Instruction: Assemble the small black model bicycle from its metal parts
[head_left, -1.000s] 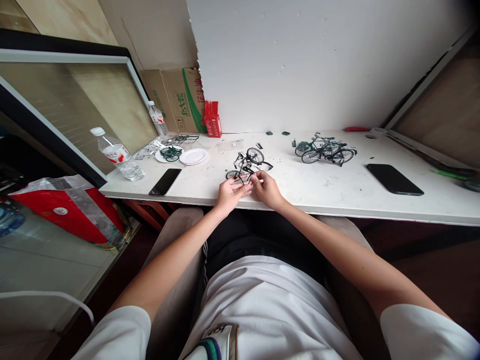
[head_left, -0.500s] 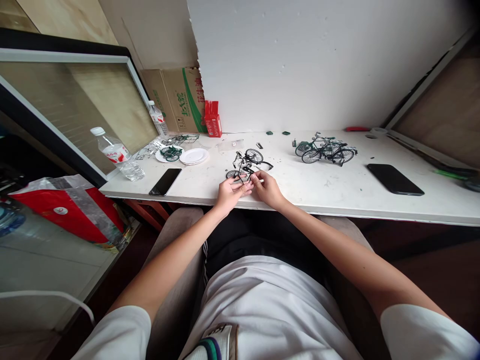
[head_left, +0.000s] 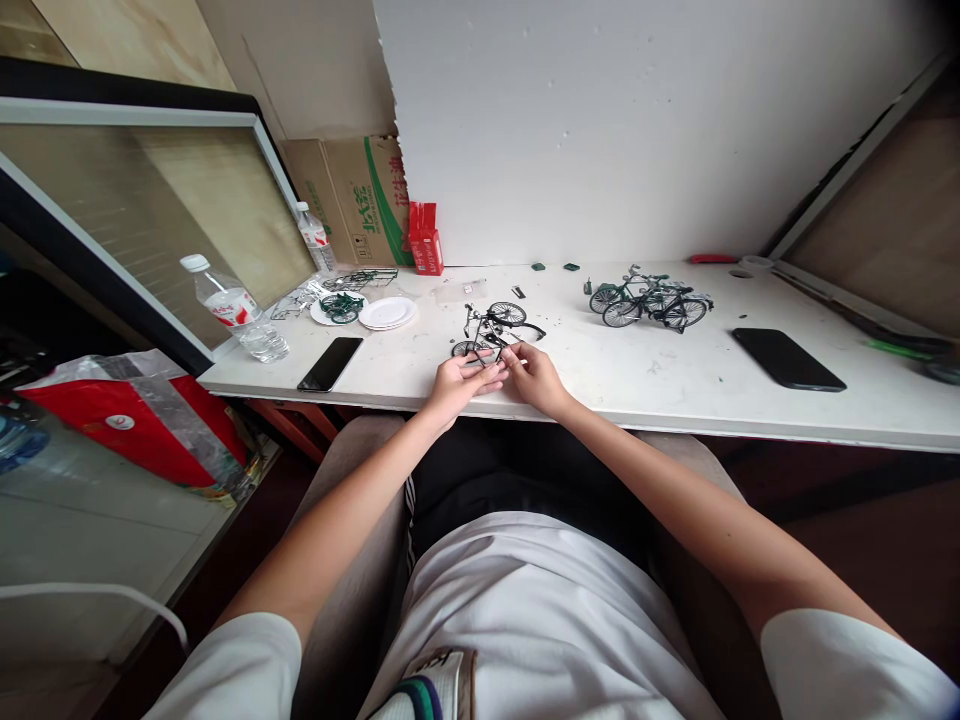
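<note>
A small black model bicycle with thin spoked wheels (head_left: 493,337) is leaning askew at the person's fingertips, on or just above a white tabletop (head_left: 615,380). At its near side, the left hand (head_left: 455,386) is touching it with fingers half open; I cannot tell whether they are gripping. Beside it, the right hand (head_left: 536,380) is pinching a near part, thumb and forefinger nearly together, and covering exactly which part.

Uneven pressure from the two hands could be bending the slim frame or loosening a wheel; a weak pinch could be letting it slip toward the table edge.

Just beyond the bicycle, a tiny dark oblong piece (head_left: 518,292) is lying where a nudge might scatter it. To its right, a black model bicycle on its wheels (head_left: 652,305) is standing against a dark-green one (head_left: 607,297), limiting sideways room. To its left, round white stacked plates (head_left: 388,316) and a glossy black smartphone (head_left: 331,364) are taking up space.
</note>
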